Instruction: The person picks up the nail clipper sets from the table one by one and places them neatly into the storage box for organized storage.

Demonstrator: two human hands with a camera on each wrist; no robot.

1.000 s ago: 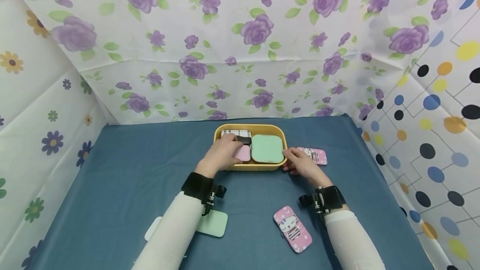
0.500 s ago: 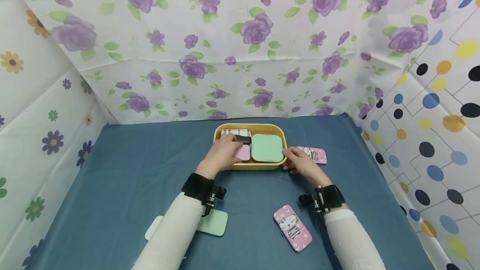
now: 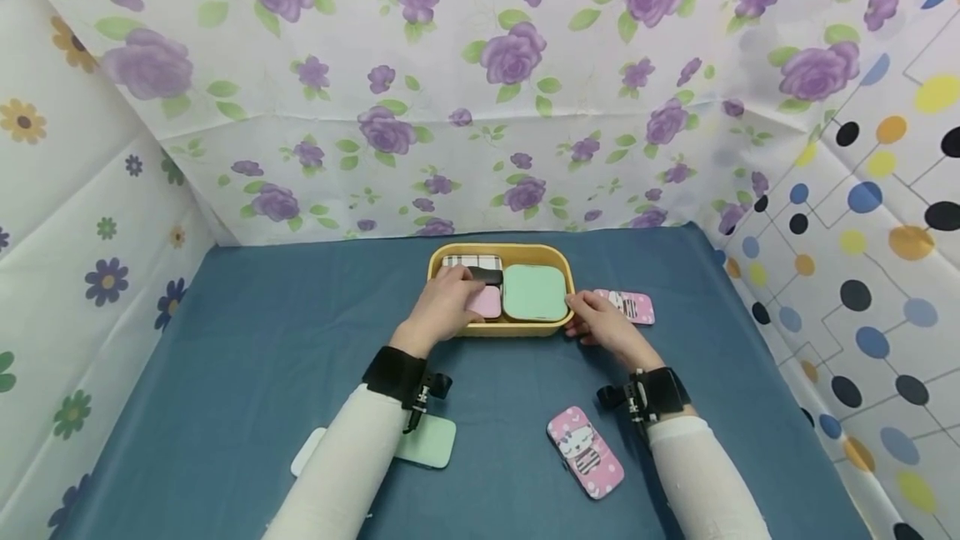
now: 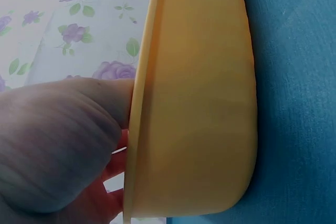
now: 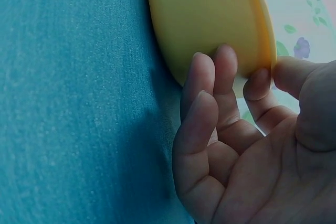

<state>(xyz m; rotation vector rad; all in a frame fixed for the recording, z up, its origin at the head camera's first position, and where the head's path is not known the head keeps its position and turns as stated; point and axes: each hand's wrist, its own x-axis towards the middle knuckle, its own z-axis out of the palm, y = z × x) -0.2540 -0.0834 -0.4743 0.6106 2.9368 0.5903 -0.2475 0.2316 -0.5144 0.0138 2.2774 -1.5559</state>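
Observation:
A yellow basket (image 3: 517, 329) stands near the back of the blue table. In it lie a pink case (image 3: 487, 303), a mint-green square case (image 3: 535, 292), a plaid case (image 3: 472, 262) and a black item (image 3: 486, 276). Reaching over the basket's left side, my left hand (image 3: 438, 304) grips the pink case between thumb and fingers; the fingertips are partly hidden inside. My right hand (image 3: 602, 323) pinches the basket's right rim between thumb and index finger. Its other fingers curl beside the outer wall, as the right wrist view shows.
A pink cartoon case (image 3: 630, 307) lies right of the basket, partly behind my right hand. Another pink cartoon case (image 3: 585, 452) lies nearer. A light green case (image 3: 431, 442) and a white item (image 3: 306, 451) are partly covered by my left forearm. Patterned cloth walls (image 3: 480, 107) enclose the table.
Both hands keep their places at the basket. The whole head view shifts very slightly; nothing on the table has visibly moved.

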